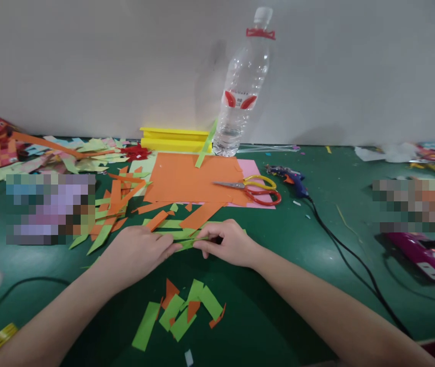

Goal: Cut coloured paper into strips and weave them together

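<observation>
Between my two hands is a narrow green paper strip (187,243), pinched at one end by my left hand (141,250) and at the other by my right hand (229,241). Both hands are closed, thumbs against fingers, low over the table. More green and orange strips lie just behind and under the fingers. Closer to me is a small heap of cut green and orange paper pieces (181,312). Behind the hands lies an orange paper sheet (186,176) on a pink one, with open scissors (261,189) resting across their right side.
A tilted-looking water bottle (238,97) stands by the wall near a yellow folded piece (175,140). To the right lie a blue glue gun (296,181) with a trailing black cord and a magenta power strip (424,255). Paper scraps (83,155) crowd the left back.
</observation>
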`<state>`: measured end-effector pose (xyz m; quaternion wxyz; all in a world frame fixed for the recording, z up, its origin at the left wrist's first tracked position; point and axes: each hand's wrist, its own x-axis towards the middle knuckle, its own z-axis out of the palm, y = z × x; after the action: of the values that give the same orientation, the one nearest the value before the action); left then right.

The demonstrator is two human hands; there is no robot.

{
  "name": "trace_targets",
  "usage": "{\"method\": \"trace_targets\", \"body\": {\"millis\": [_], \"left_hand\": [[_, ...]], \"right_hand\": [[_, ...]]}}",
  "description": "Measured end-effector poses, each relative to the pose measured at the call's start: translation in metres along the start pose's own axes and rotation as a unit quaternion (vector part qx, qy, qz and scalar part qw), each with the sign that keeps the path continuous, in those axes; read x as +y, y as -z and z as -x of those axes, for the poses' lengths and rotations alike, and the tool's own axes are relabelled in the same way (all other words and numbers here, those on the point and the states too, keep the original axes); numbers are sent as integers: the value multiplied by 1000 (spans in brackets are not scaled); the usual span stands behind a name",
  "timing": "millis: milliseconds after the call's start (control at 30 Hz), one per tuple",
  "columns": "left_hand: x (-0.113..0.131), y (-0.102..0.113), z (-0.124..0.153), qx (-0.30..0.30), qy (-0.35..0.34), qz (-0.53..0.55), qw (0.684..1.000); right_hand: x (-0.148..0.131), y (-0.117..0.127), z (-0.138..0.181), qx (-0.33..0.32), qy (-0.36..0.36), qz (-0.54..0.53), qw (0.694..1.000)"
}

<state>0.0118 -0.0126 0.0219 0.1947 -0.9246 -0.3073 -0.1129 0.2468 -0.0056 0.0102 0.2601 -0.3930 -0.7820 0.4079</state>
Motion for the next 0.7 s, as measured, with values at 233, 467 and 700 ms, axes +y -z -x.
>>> {"method": "trace_targets", "body": {"millis": [233,467,700], "left_hand": [[-9,-6,3,4,34,-32,999],[-14,-10,6,-11,56,-51,997],[-18,-6,7,-43,141,-65,987]], "right_hand": [[3,5,1,-18,-19,-21,999],[5,7,1,-21,0,-11,1000],[5,11,0,9,5,-12,1000]]}}
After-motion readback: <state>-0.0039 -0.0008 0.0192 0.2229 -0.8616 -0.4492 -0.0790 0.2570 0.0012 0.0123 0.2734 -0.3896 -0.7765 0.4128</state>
